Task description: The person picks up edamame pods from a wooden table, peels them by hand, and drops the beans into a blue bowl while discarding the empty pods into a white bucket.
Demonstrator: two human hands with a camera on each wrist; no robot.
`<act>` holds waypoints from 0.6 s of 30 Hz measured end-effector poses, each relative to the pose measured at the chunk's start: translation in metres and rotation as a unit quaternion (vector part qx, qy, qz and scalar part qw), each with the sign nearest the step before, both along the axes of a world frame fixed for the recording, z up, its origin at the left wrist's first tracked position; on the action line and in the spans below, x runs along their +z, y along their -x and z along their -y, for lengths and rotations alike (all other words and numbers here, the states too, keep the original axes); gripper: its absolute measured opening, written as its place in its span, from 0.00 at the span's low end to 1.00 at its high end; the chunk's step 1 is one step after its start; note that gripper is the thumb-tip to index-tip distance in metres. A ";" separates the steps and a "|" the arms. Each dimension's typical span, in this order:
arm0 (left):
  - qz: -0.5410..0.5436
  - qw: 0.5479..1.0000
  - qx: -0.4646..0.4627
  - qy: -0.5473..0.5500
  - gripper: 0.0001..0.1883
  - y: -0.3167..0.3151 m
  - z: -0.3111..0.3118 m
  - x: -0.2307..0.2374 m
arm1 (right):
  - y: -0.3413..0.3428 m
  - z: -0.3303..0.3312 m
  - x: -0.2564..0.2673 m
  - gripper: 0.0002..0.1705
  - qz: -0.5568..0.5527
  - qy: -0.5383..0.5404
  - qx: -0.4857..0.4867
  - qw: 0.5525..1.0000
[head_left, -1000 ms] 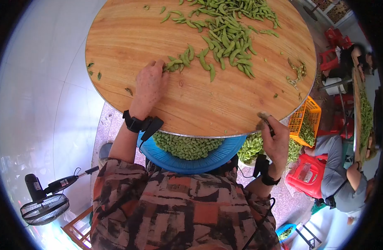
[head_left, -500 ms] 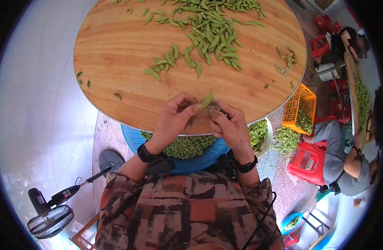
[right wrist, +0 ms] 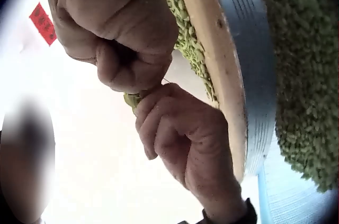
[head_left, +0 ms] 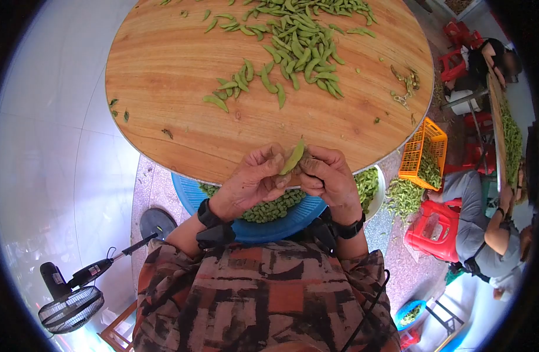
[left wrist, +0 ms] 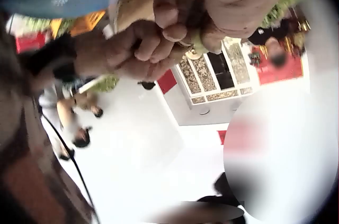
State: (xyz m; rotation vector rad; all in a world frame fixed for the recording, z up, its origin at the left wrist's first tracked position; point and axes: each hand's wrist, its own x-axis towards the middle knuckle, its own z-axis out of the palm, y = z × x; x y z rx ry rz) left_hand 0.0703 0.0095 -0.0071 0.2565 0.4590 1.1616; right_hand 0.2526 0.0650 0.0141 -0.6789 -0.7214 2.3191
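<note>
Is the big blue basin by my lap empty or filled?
Not empty: the blue basin holds many green beans, seen in the head view. How full, I cannot tell; the table hides part.

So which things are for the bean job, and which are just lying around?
For the job, it seems: held green pod; loose pods; round table; blue basin of green beans.

Just around, probably: fan; nearest red stool; stray leaf.

Carries, on a round brown wood-grain surface (head_left: pixel 169 70), loosely heaped curved green pods (head_left: pixel 304 50) and, rightward, withered yellowish-brown scraps (head_left: pixel 411 82).
</note>
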 end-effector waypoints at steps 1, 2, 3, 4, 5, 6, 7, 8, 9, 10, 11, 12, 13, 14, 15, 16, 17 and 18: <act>-0.085 0.996 -0.010 -0.012 0.08 0.000 -0.004 0.008 | -0.002 -0.001 0.000 0.07 0.060 -0.052 0.002 0.997; -0.168 0.985 -0.021 -0.025 0.09 0.001 -0.008 0.012 | -0.003 0.000 0.000 0.07 0.121 -0.104 0.004 0.987; -0.168 0.985 -0.021 -0.024 0.09 0.002 -0.011 0.007 | -0.001 0.002 0.000 0.07 0.121 -0.103 0.003 0.987; -0.363 0.924 -0.001 -0.120 0.07 0.005 -0.015 -0.003 | 0.003 0.006 -0.002 0.06 0.222 -0.241 -0.021 0.945; -0.539 0.816 0.021 -0.209 0.08 0.006 -0.017 -0.008 | 0.007 0.009 -0.002 0.05 0.316 -0.371 -0.044 0.872; -0.538 0.817 0.021 -0.208 0.08 0.007 -0.018 -0.002 | 0.008 0.011 -0.001 0.05 0.316 -0.371 -0.043 0.872; -0.603 0.768 -0.007 -0.213 0.07 0.008 -0.018 0.009 | 0.009 0.012 0.002 0.05 0.323 -0.394 -0.053 0.859; -0.664 0.715 -0.036 -0.217 0.07 0.009 -0.018 0.017 | 0.010 0.012 0.003 0.06 0.330 -0.416 -0.063 0.845; -0.665 0.715 -0.036 -0.216 0.07 0.012 -0.018 0.020 | 0.010 0.011 0.003 0.06 0.329 -0.416 -0.062 0.846; -0.684 0.686 -0.031 -0.248 0.08 0.014 -0.019 0.022 | 0.008 0.010 0.002 0.06 0.337 -0.421 -0.059 0.840; -0.701 0.655 -0.026 -0.281 0.09 0.015 -0.019 0.022 | 0.007 0.009 0.001 0.06 0.344 -0.426 -0.056 0.835; -0.701 0.655 -0.026 -0.281 0.09 0.016 -0.020 0.021 | 0.008 0.009 -0.001 0.06 0.344 -0.426 -0.056 0.835; -0.649 0.718 -0.046 -0.247 0.09 0.017 -0.021 0.019 | 0.008 0.010 -0.004 0.06 0.370 -0.447 -0.066 0.812; -0.591 0.776 -0.065 -0.211 0.10 0.017 -0.021 0.017 | 0.010 0.012 -0.006 0.07 0.395 -0.466 -0.075 0.788; -0.592 0.776 -0.064 -0.211 0.10 0.015 -0.020 0.017 | 0.014 0.014 -0.006 0.07 0.395 -0.467 -0.074 0.788; -0.514 0.845 -0.046 -0.137 0.11 0.010 -0.019 0.017 | 0.021 0.016 -0.006 0.05 0.410 -0.500 -0.122 0.753; -0.428 0.901 -0.027 -0.061 0.12 0.003 -0.018 0.016 | 0.027 0.019 -0.006 0.04 0.423 -0.531 -0.170 0.715; -0.429 0.901 -0.026 -0.060 0.12 -0.004 -0.017 0.014 | 0.033 0.023 -0.005 0.04 0.422 -0.531 -0.169 0.715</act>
